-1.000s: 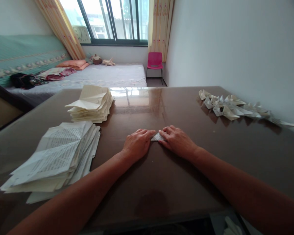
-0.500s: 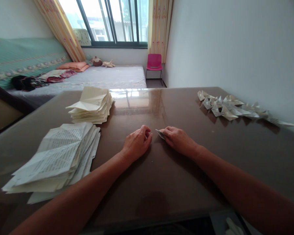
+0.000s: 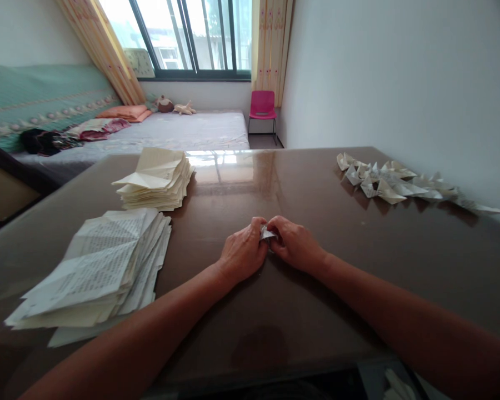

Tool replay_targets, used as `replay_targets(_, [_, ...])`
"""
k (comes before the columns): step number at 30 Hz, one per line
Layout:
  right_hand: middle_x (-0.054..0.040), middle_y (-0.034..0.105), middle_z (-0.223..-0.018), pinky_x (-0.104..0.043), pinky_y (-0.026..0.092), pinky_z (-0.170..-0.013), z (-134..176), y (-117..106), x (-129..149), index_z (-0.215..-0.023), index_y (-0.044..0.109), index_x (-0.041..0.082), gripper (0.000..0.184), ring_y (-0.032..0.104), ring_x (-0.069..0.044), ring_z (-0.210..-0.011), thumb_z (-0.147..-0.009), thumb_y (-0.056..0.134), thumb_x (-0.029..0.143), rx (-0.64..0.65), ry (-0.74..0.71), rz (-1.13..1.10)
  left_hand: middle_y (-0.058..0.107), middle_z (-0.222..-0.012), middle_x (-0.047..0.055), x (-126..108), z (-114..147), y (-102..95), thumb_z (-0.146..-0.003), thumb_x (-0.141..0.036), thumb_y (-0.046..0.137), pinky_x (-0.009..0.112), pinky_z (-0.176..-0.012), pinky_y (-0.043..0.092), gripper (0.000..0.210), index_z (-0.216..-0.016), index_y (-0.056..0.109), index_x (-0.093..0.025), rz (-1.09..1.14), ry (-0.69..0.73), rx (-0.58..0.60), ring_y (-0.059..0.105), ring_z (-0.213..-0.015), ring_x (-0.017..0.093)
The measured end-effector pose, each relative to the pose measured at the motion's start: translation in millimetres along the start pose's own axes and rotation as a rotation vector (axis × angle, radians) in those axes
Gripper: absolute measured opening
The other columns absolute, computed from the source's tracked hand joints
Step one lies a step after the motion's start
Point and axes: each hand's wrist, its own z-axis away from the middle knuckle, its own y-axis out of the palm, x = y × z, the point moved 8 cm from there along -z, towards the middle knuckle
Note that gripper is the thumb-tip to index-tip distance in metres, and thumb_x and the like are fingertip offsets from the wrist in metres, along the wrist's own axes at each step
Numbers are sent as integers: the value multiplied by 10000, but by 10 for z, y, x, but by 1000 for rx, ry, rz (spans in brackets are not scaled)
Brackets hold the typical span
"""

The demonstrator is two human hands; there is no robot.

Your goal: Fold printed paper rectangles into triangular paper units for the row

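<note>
Between my two hands, low over the brown table [image 3: 316, 311], is a small folded paper [image 3: 268, 234], pale with dark print. My left hand [image 3: 245, 250] pinches its left side with thumb and fingers closed. From the other side my right hand [image 3: 296, 242] grips it, its fingers curled around the edge. Much of the folded paper is hidden by my fingers. A stack of creased printed sheets [image 3: 95, 261] lies left of my left forearm. Behind it sits a stack of yellowish creased sheets [image 3: 154, 180].
Several folded paper shapes [image 3: 385, 186] with pointed tips stand at the table's right, near the white wall [image 3: 391, 78]. Beyond the far edge are a bed [image 3: 208, 128] and a pink chair [image 3: 263, 105]. Some pale object [image 3: 398, 384] shows below the front edge.
My left hand has moved right and closed on the folded paper, which only my right hand held before. The paper has been turned and opened out somewhat.
</note>
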Motion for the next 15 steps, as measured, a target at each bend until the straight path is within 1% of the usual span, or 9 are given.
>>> replay_targets(3, [-13, 631, -919, -251, 310, -607, -7, 24, -36, -963, 503, 216, 166, 577, -159, -733, -816, 545, 281, 28, 30, 67, 673, -932, 20, -44, 1, 41, -850, -243, 401, 307, -674, 447, 335, -1178, 332, -245, -42, 24, 24, 665, -868, 237])
replay_targets(5, [-15, 642, -920, -254, 304, -609, -11, 31, -51, -968, 500, 218, 160, 591, -166, -749, -829, 530, 291, 33, 36, 81, 675, -927, 19, -53, -2, 57, -847, -252, 404, 304, -667, 448, 352, -1191, 327, -245, -55, 29, 40, 666, -859, 237])
replay_targets(10, [-5, 663, -897, -248, 313, -621, -19, 55, -123, -969, 492, 232, 168, 606, -169, -759, -808, 533, 254, 43, 69, 56, 675, -944, 9, -1, -34, 16, -822, -256, 442, 306, -671, 451, 376, -1188, 356, -267, -63, 43, 45, 662, -865, 240])
replay_targets(15, [6, 672, -831, -239, 319, -611, -33, 77, -180, -974, 486, 239, 152, 618, -165, -741, -822, 505, 234, 48, 97, 9, 675, -967, 3, 87, -64, -35, -846, -267, 443, 286, -686, 451, 320, -1162, 397, -275, -48, -17, 6, 660, -869, 214])
